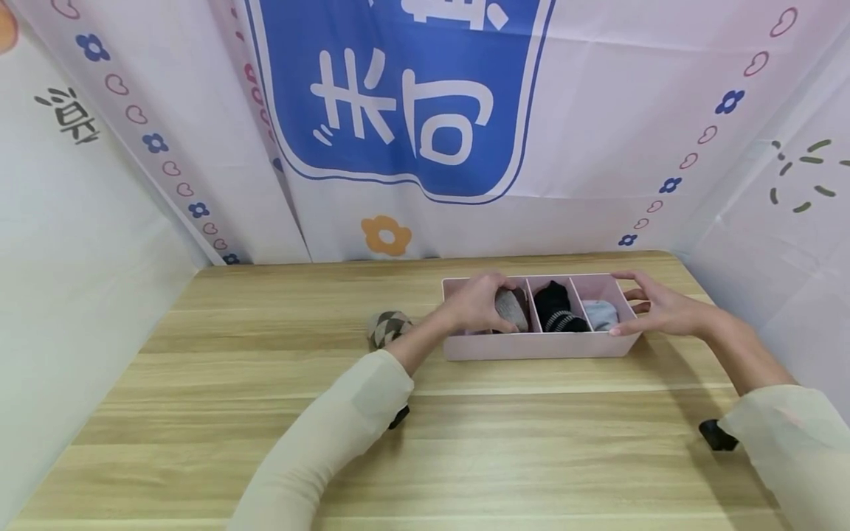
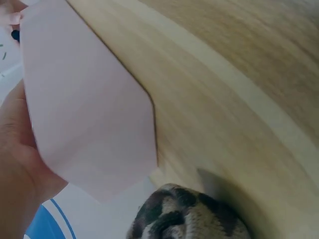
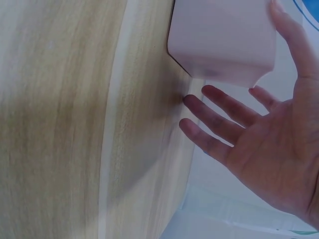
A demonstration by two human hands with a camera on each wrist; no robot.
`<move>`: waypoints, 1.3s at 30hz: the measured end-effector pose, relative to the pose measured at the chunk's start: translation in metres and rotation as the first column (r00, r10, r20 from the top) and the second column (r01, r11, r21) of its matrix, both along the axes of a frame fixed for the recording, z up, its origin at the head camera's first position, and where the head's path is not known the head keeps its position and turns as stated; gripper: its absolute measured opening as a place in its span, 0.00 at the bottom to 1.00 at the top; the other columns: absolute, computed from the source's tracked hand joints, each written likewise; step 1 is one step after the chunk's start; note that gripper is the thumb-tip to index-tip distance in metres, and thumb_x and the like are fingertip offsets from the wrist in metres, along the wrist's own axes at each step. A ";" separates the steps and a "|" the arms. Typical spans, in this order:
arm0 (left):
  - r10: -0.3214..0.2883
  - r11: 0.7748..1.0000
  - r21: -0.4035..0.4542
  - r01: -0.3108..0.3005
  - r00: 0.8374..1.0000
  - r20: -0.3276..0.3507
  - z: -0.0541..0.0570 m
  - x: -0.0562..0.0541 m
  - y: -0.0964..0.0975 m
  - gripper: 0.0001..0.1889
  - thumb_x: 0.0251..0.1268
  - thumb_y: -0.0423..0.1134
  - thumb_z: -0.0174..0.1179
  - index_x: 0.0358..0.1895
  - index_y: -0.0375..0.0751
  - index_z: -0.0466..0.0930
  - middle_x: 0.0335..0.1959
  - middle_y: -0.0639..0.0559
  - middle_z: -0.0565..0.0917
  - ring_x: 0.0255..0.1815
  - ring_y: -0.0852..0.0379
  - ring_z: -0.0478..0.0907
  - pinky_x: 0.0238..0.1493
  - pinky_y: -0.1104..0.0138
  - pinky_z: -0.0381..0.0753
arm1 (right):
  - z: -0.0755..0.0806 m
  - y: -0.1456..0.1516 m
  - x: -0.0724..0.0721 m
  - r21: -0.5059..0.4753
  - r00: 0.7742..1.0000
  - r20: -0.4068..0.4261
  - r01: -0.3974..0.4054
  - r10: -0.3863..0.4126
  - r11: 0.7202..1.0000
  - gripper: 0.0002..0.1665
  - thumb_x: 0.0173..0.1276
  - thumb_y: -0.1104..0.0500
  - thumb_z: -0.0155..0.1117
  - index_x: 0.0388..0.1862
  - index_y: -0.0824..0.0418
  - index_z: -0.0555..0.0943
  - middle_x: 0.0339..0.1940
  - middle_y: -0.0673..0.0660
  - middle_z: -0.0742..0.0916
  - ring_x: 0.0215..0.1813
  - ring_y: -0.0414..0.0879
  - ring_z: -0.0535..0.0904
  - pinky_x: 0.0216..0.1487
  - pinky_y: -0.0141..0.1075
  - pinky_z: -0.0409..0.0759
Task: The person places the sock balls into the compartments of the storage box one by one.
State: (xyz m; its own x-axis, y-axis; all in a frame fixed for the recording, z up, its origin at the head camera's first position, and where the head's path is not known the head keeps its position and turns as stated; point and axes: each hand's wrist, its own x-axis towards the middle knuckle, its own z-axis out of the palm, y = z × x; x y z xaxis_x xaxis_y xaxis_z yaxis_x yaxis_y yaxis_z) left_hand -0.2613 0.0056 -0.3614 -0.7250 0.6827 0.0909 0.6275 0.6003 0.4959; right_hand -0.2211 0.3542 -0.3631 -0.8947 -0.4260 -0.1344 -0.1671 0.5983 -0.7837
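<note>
A pale pink divided storage box (image 1: pixel 544 346) stands on the table, its compartments in a row. My left hand (image 1: pixel 479 301) reaches over its left part and grips a rolled grey-brown sock (image 1: pixel 511 310) inside one compartment. To the right lie a black rolled sock (image 1: pixel 558 306) with pale stripes and a light blue rolled sock (image 1: pixel 600 316). At the box's right end my right hand (image 1: pixel 667 306) holds the rim, thumb at the near corner and index finger at the far one. In the right wrist view, its other fingers (image 3: pixel 214 119) spread beside the end wall.
A checked brown-and-beige rolled sock (image 1: pixel 388 330) lies on the wooden table (image 1: pixel 265 383) left of the box, partly behind the left forearm. Behind the table hangs a printed white cloth (image 1: pixel 584 169), with white side walls at left and right.
</note>
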 end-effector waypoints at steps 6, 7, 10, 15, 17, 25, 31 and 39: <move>-0.002 0.999 -0.048 0.000 0.999 -0.040 -0.005 -0.002 0.001 0.35 0.52 0.45 0.81 0.63 0.32 0.80 0.58 0.43 0.82 0.56 0.52 0.78 0.58 0.67 0.79 | 0.002 -0.001 0.000 -0.003 1.000 0.013 -0.005 0.005 1.000 0.58 0.63 0.64 0.74 0.81 0.68 0.46 0.67 0.82 0.73 0.65 0.74 0.75 0.50 0.33 0.82; -0.001 0.999 -0.047 0.000 0.999 -0.038 -0.005 -0.002 0.001 0.36 0.53 0.46 0.81 0.63 0.33 0.80 0.58 0.43 0.82 0.56 0.52 0.78 0.57 0.67 0.79 | 0.002 -0.001 0.000 -0.002 1.000 0.013 -0.005 0.005 1.000 0.58 0.63 0.64 0.74 0.81 0.68 0.46 0.67 0.82 0.73 0.65 0.74 0.75 0.50 0.33 0.82; -0.013 0.999 -0.042 0.011 0.999 -0.033 -0.005 -0.002 -0.001 0.36 0.54 0.46 0.80 0.64 0.33 0.79 0.59 0.43 0.81 0.56 0.52 0.78 0.58 0.66 0.79 | 0.003 -0.001 0.000 0.003 1.000 0.010 -0.005 0.005 1.000 0.58 0.63 0.64 0.74 0.81 0.68 0.46 0.67 0.82 0.73 0.65 0.74 0.75 0.51 0.33 0.82; -0.046 0.999 0.006 0.046 0.999 0.004 -0.004 -0.002 -0.006 0.34 0.57 0.43 0.79 0.65 0.32 0.78 0.59 0.42 0.81 0.57 0.51 0.78 0.61 0.65 0.78 | 0.003 -0.001 0.000 0.007 1.000 0.006 -0.009 0.009 1.000 0.58 0.63 0.64 0.74 0.81 0.68 0.47 0.66 0.82 0.73 0.65 0.74 0.75 0.51 0.33 0.82; -0.055 0.997 0.055 0.052 0.998 0.041 -0.002 -0.001 -0.008 0.33 0.59 0.41 0.78 0.66 0.33 0.78 0.61 0.43 0.82 0.58 0.52 0.78 0.63 0.64 0.77 | 0.002 0.000 0.000 0.008 1.000 0.008 -0.007 0.007 1.000 0.58 0.63 0.63 0.75 0.81 0.68 0.47 0.66 0.81 0.74 0.65 0.73 0.75 0.51 0.33 0.82; -0.009 0.989 0.146 -0.001 0.998 0.069 0.011 0.007 -0.032 0.30 0.64 0.41 0.74 0.67 0.34 0.78 0.64 0.43 0.82 0.66 0.47 0.77 0.70 0.57 0.74 | 0.003 0.002 0.001 0.004 1.000 0.006 -0.010 0.010 1.000 0.58 0.63 0.64 0.74 0.81 0.68 0.47 0.66 0.80 0.75 0.64 0.72 0.76 0.51 0.33 0.82; 0.069 0.975 0.210 -0.067 0.998 -0.002 0.016 0.010 -0.069 0.26 0.65 0.37 0.72 0.63 0.29 0.79 0.62 0.38 0.82 0.65 0.40 0.77 0.70 0.52 0.74 | 0.004 0.004 0.002 0.021 1.000 0.000 -0.009 0.009 1.000 0.57 0.64 0.62 0.74 0.81 0.68 0.47 0.66 0.80 0.75 0.65 0.72 0.75 0.51 0.33 0.82; 0.170 0.952 0.259 -0.165 0.985 0.001 0.016 0.020 -0.117 0.26 0.65 0.37 0.71 0.63 0.28 0.78 0.63 0.36 0.81 0.65 0.37 0.76 0.70 0.47 0.73 | 0.005 0.002 0.002 0.028 1.000 0.000 -0.007 0.007 1.000 0.57 0.64 0.61 0.74 0.81 0.66 0.48 0.67 0.81 0.73 0.66 0.74 0.74 0.51 0.33 0.82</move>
State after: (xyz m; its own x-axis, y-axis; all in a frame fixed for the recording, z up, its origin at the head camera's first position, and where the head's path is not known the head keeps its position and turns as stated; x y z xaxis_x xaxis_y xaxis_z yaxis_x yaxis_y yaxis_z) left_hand -0.2413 -0.1110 -0.3452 -0.8229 0.5032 0.2640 0.5410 0.5516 0.6349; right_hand -0.2187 0.3561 -0.3579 -0.8917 -0.4283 -0.1466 -0.1711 0.6186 -0.7669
